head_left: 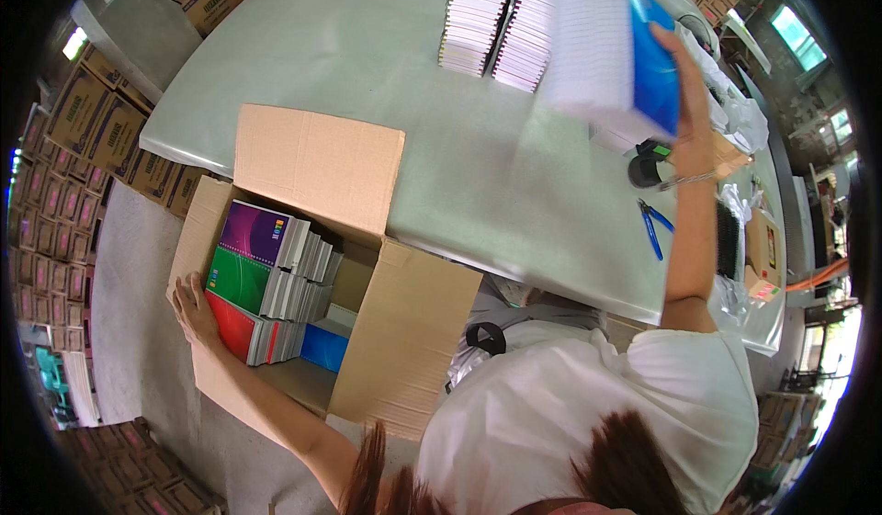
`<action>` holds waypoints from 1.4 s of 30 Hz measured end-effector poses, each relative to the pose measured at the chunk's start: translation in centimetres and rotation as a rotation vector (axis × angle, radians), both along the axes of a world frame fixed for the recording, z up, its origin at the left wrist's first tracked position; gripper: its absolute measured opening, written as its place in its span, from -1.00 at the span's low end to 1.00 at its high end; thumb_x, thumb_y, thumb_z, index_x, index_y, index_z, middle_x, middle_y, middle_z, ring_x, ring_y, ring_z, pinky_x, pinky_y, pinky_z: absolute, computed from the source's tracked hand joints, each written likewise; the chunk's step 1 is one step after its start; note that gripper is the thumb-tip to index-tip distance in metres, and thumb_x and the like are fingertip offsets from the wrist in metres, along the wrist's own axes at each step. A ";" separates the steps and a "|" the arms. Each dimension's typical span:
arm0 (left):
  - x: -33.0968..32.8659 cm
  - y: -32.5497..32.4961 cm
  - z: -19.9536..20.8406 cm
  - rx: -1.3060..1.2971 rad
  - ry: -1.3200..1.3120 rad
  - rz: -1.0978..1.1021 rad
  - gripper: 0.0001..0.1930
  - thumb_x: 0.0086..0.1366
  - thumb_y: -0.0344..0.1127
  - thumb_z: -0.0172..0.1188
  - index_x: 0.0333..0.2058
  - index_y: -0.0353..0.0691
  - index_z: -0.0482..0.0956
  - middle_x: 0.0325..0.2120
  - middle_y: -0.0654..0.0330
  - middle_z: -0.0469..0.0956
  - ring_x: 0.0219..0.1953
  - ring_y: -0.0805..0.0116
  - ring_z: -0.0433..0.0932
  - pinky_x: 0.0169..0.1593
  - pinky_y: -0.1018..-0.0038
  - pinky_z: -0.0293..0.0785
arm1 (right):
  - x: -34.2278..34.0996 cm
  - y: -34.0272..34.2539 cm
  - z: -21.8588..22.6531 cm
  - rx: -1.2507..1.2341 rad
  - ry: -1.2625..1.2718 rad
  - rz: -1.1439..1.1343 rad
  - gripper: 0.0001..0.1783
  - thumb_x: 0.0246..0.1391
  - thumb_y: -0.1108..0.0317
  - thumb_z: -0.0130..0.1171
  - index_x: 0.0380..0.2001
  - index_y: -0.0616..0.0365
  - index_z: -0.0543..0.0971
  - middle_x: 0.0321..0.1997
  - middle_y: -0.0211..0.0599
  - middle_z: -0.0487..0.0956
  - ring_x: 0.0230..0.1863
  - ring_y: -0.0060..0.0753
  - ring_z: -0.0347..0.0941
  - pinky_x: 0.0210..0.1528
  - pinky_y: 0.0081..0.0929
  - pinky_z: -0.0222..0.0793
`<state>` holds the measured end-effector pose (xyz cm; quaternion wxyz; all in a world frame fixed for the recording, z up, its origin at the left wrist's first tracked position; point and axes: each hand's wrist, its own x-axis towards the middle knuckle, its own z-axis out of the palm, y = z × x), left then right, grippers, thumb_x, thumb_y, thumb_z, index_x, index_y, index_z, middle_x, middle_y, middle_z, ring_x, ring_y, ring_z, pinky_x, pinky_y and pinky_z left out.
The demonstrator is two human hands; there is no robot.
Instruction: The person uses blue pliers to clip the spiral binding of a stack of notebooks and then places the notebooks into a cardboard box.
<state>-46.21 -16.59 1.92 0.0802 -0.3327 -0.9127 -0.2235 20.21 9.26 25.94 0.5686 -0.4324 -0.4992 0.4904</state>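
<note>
Nearest my camera, hair (634, 464) hangs along the bottom edge over a white shirt (524, 414). Upper right, the right hand (694, 83) clamps a thick blue-covered stack (597, 46) of notebooks from its side, presumably so they don't fan apart; its thumb I can't make out. Left of frame, the left hand (195, 311) rests, fingers loosely spread, on the carton's (404, 322) edge, probably steadying it beside tightly rowed red notebooks (234, 328).

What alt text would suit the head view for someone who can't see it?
A person's right hand holds a blue-covered paper stack over a table; the left hand rests at the side of an open cardboard box containing purple, green and red notebooks.
</note>
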 end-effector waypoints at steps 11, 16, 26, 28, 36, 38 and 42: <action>-3.7 0.1 -1.8 0.099 0.209 -0.164 -0.52 0.46 0.04 0.02 0.21 -0.07 0.49 0.22 -0.03 0.41 0.29 -0.06 0.33 0.31 0.16 0.30 | 21.5 13.8 -4.7 -0.387 -0.068 -0.001 -0.41 -0.06 0.03 0.49 -0.03 0.12 0.58 -0.16 -0.29 0.69 -0.29 -0.34 0.66 -0.15 -0.33 0.64; -1.8 0.3 -0.5 0.242 0.247 -0.226 -0.77 0.40 -0.26 0.16 -0.02 -0.05 0.65 0.08 0.09 0.53 0.18 0.09 0.45 0.26 0.23 0.37 | 28.0 15.4 -8.9 0.287 -0.931 0.399 -0.42 0.30 0.50 -0.13 0.38 -0.03 0.37 0.44 -0.36 0.29 0.38 -0.34 0.25 0.46 -0.38 0.09; 14.6 1.5 6.2 0.097 0.330 -0.693 -0.63 0.28 -0.19 0.31 0.04 -0.13 0.62 0.14 0.10 0.50 0.23 0.09 0.44 0.32 0.12 0.30 | 36.1 26.0 -11.8 -0.060 -0.902 0.020 -0.39 0.36 0.20 -0.05 0.38 0.29 0.28 0.45 -0.11 0.30 0.45 -0.29 0.20 0.49 -0.39 -0.01; 15.9 1.0 4.1 -0.037 0.358 -0.920 -0.63 0.30 -0.24 0.27 0.07 -0.13 0.59 0.21 0.15 0.46 0.31 0.16 0.36 0.41 0.12 0.20 | 37.1 27.2 -10.5 0.055 -1.199 -0.259 -0.26 0.34 0.02 0.02 0.38 0.34 0.25 0.45 -0.01 0.29 0.46 -0.19 0.19 0.49 -0.33 0.01; 17.9 2.8 -0.7 -0.504 0.785 -1.126 -0.49 0.31 -0.29 0.04 0.25 -0.12 0.45 0.37 0.27 0.26 0.48 0.35 0.06 0.55 0.16 -0.14 | 0.0 4.5 -10.7 0.554 -0.468 0.316 -0.57 0.36 0.33 0.07 0.25 0.16 0.48 0.25 -0.19 0.53 0.28 -0.42 0.40 0.36 -0.42 0.20; 17.3 3.1 -4.8 -0.573 0.906 -1.149 -0.47 0.31 -0.27 0.03 0.27 -0.11 0.43 0.39 0.28 0.24 0.48 0.35 0.05 0.56 0.16 -0.20 | -11.4 -6.3 -10.8 0.381 -0.516 0.735 -0.71 0.23 0.47 0.14 0.02 0.20 0.61 0.19 -0.22 0.54 0.23 -0.29 0.41 0.33 -0.34 0.26; 18.4 5.5 -7.8 -0.853 0.894 -1.234 -0.45 0.35 -0.21 -0.01 0.31 -0.09 0.37 0.43 0.32 0.15 0.50 0.32 0.01 0.57 0.18 -0.30 | -23.3 -11.7 -18.6 1.117 -0.747 0.731 -0.66 0.19 0.10 0.23 -0.09 0.07 0.66 0.10 -0.24 0.54 0.23 -0.21 0.38 0.38 -0.10 0.16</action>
